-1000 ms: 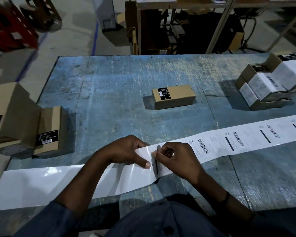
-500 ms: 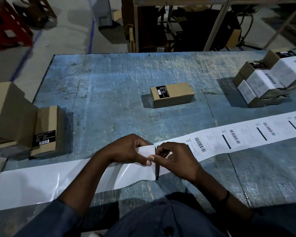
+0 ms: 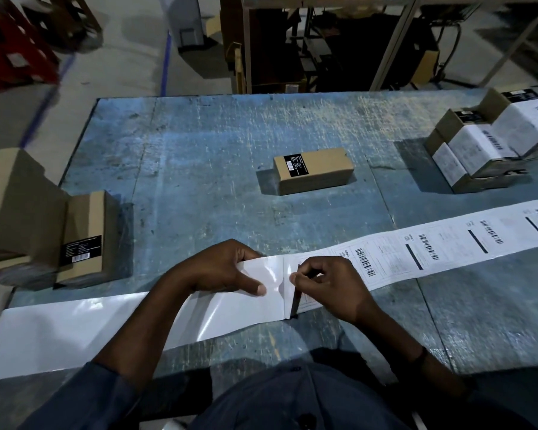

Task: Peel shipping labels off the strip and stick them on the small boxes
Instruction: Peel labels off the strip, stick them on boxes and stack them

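Observation:
A long label strip (image 3: 448,249) runs across the blue table (image 3: 199,181) from the right edge to the lower left, where its glossy backing (image 3: 75,333) is bare. My left hand (image 3: 221,268) grips the bare backing just left of the first printed label. My right hand (image 3: 326,283) pinches the left edge of that label (image 3: 305,301), which is lifted a little off the backing. A small brown box (image 3: 317,170) with a black sticker lies alone at the table's middle, beyond my hands.
Several brown boxes (image 3: 81,240) stand at the left edge. A stack of boxes wearing white labels (image 3: 485,144) sits at the far right. Beyond the table are metal shelving (image 3: 323,41) and red crates (image 3: 10,48) on the floor.
My hands drew together and then spread again; the label's left edge now stands a little off the backing. The strip shifted slightly under my hands.

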Demonstrator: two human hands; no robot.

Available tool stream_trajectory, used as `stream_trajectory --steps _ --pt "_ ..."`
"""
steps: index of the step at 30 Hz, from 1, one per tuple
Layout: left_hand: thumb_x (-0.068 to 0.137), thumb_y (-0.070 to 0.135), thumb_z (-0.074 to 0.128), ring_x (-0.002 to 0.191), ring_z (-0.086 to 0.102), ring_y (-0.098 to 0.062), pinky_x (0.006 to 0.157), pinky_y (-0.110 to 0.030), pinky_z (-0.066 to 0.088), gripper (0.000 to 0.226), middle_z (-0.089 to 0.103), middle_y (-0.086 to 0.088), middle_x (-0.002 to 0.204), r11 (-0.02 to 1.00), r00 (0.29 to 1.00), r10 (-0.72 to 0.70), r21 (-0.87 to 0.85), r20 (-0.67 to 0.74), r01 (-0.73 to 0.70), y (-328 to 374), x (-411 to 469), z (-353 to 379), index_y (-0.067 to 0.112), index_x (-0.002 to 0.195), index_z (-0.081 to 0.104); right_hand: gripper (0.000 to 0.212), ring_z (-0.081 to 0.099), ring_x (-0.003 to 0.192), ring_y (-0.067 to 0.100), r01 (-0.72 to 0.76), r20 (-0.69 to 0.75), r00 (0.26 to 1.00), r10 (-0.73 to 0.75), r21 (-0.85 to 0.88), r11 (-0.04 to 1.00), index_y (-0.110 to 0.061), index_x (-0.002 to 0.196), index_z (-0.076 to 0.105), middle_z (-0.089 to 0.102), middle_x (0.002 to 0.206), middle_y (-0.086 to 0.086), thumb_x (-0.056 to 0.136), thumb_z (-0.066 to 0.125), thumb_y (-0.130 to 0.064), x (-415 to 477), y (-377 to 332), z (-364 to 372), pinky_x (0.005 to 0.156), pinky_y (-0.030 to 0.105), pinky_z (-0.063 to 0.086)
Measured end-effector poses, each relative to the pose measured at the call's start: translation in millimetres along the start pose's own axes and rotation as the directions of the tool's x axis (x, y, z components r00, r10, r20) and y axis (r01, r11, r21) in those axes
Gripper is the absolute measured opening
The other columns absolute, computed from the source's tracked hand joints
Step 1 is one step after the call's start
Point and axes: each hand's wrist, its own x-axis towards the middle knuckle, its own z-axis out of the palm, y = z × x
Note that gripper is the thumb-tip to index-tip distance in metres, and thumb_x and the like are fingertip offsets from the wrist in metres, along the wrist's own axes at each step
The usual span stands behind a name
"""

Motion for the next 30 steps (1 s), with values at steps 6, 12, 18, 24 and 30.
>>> stream_trajectory --steps 6,12,18,24,30 --pt "0.078 0.024 0.091 0.09 0.077 -0.012 0.086 -0.029 0.059 0.026 0.081 0.007 0.096 0.999 0.997 -0.05 -0.023 -0.052 0.049 -6.3 -12.7 -21.7 0.024 0.102 0.082 0.025 0.064 0.066 0.009 -0.06 -0.064 0.995 0.071 0.161 0.985 -0.01 0.065 0.07 0.07 0.066 -0.002 0.089 0.076 -0.01 1.3 16.5 -49.7 0.074 0.033 0.053" --pt "0.076 0.033 0.092 0.081 0.073 0.0 0.08 -0.025 0.056 0.021 0.078 0.02 0.088 0.984 0.988 -0.113 0.127 -0.102 0.126 -12.2 -11.0 -32.0 0.033 0.093 0.081 0.025 0.059 0.065 0.021 -0.078 -0.232 0.955 0.184 0.405 0.911 -0.006 0.056 0.066 0.06 0.063 0.008 0.08 0.072 -0.002 -3.6 26.5 -93.8 0.067 0.031 0.048" --pt "0.064 0.042 0.085 0.076 0.071 -0.002 0.069 -0.025 0.053 0.026 0.077 0.017 0.087 0.922 0.967 -0.183 0.31 -0.176 0.23 -18.0 -5.5 -33.6 0.04 0.088 0.076 0.036 0.06 0.051 0.002 -0.006 -0.366 0.87 0.33 0.662 0.75 -0.019 0.07 0.066 0.062 0.059 -0.009 0.093 0.052 0.004 -17.9 20.5 -113.9 0.057 0.022 0.05" --pt "0.079 0.042 0.079 0.136 0.048 -0.028 0.111 -0.044 0.04 0.1 0.038 0.0 0.159 0.676 0.931 -0.103 0.661 -0.35 0.324 7.4 -5.7 -17.3 0.042 0.159 0.021 0.018 0.057 0.061 0.009 0.124 -0.39 0.807 0.443 0.846 0.518 -0.022 0.062 0.058 0.057 0.06 -0.011 0.068 0.071 -0.011 -18.6 -0.2 -114.9 0.064 0.026 0.045" --pt "0.068 0.066 0.086 0.141 0.039 -0.003 0.11 -0.029 0.041 0.101 0.029 0.022 0.155 0.929 0.894 0.345 0.238 -0.287 -0.282 76.4 -0.1 60.7 0.049 0.149 0.028 0.019 0.051 0.062 0.022 -0.058 -0.21 0.89 0.405 0.829 0.556 -0.019 0.066 0.063 0.052 0.07 0.007 0.084 0.061 -0.017 -12.1 -39.2 -69.8 0.057 0.029 0.041"
